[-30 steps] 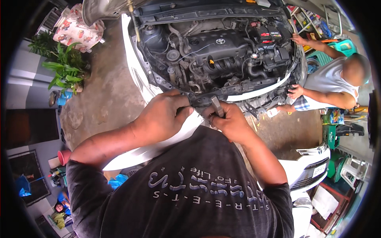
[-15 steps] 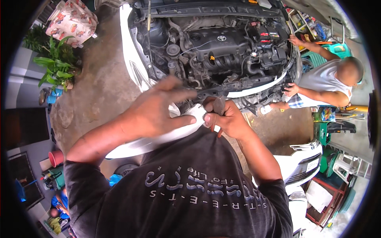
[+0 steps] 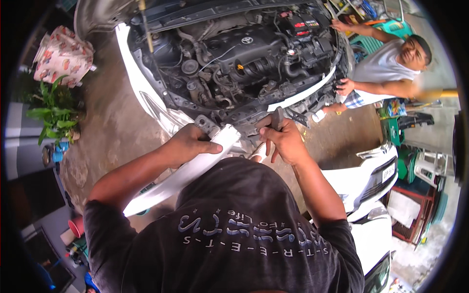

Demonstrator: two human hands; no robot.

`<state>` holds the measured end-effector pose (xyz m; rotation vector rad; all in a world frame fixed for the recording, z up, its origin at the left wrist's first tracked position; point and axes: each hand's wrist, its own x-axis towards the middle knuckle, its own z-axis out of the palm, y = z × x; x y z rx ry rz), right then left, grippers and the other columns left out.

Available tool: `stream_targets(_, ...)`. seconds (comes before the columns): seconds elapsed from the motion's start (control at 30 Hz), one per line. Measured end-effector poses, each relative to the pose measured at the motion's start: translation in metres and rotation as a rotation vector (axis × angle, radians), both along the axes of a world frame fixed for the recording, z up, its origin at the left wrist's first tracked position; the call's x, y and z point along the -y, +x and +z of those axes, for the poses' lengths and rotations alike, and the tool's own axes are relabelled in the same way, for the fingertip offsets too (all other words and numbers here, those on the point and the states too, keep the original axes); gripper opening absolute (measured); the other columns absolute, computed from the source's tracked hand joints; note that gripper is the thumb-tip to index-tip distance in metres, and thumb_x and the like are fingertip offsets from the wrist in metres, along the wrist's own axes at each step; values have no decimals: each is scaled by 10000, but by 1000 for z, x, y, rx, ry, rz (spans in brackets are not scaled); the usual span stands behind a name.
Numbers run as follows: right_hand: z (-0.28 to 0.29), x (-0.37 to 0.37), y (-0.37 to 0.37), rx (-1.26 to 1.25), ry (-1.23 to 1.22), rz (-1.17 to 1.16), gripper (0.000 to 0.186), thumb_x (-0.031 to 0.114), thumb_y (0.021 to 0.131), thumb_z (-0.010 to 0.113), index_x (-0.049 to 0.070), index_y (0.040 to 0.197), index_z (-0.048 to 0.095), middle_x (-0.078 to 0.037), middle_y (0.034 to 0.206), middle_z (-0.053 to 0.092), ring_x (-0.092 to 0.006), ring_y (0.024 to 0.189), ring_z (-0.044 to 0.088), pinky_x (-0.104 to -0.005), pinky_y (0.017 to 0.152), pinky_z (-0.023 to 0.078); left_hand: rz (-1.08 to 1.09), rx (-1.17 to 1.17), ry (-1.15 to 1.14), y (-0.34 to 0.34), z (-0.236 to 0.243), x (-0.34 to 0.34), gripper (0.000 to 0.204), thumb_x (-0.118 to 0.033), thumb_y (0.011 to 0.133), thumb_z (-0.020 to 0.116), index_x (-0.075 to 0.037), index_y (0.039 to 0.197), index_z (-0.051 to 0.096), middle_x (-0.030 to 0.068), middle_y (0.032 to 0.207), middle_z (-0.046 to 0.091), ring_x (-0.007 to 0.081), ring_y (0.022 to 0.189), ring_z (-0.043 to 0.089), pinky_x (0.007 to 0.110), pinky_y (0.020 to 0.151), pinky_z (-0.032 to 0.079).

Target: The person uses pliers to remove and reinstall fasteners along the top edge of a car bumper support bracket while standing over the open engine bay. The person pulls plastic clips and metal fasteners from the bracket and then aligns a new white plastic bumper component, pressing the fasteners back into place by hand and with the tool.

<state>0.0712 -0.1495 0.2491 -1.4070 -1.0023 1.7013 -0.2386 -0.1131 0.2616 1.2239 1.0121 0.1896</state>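
A long, curved white car body panel (image 3: 178, 177) slants up across my lap, its far end in front of my chest. My left hand (image 3: 188, 146) is closed round its edge near that end, thumb on top. Just beyond those fingers a small grey metal bracket (image 3: 207, 125) sticks up; whether it is fixed to the panel I cannot tell. To the right, apart from the panel, my right hand (image 3: 284, 140) pinches a small flat dark grey piece (image 3: 277, 118) upright between thumb and fingers. Its exact kind is unclear.
Ahead stands a white car with its engine bay (image 3: 249, 53) exposed and its front stripped. A person (image 3: 386, 68) in a white sleeveless top crouches at its right side. A white front bumper (image 3: 364, 178) lies to my right. Potted plants (image 3: 53, 112) stand at the left.
My left hand, blurred above the panel before, has come down and grips it. The panel's lower end sits lower. My view has shifted, and the person's head has turned up.
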Motion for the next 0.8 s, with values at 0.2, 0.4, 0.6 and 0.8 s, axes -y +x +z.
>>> stream_targets(0.2, 37, 8, -11, 166, -91, -28, 125, 49, 942, 769, 35, 1054, 715, -68, 869, 741, -129, 561, 652, -277, 448, 502, 123, 4, -16, 33, -10, 1, 348, -189, 892, 828, 12, 1169, 765, 88, 1016, 785, 145, 927, 699, 325, 823, 546)
stream_targets(0.4, 29, 18, -21, 249, 293, -160, 67, 33, 982, 716, 14, 1017, 662, -55, 781, 733, -115, 725, 688, -285, 696, 531, 225, 75, 182, 61, -12, 1, 260, -160, 849, 825, 21, 1034, 797, 64, 890, 782, 111, 812, 691, 311, 723, 542)
stream_targets(0.6, 38, 6, -16, 360, 502, -140, 104, 6, 942, 732, 2, 999, 645, -105, 880, 736, -176, 794, 719, -314, 726, 550, 302, 331, 153, 76, 8, 1, 638, -6, 837, 796, 45, 1439, 592, 79, 1165, 753, 108, 989, 703, 280, 882, 572)
stream_targets(0.8, 58, -6, -21, 524, 874, -112, 162, -22, 873, 769, -5, 983, 651, -151, 999, 725, -302, 914, 735, -364, 798, 564, 201, 571, -182, 60, 35, -22, 610, 65, 816, 765, 36, 1407, 619, 76, 1191, 729, 118, 1077, 685, 298, 917, 582)
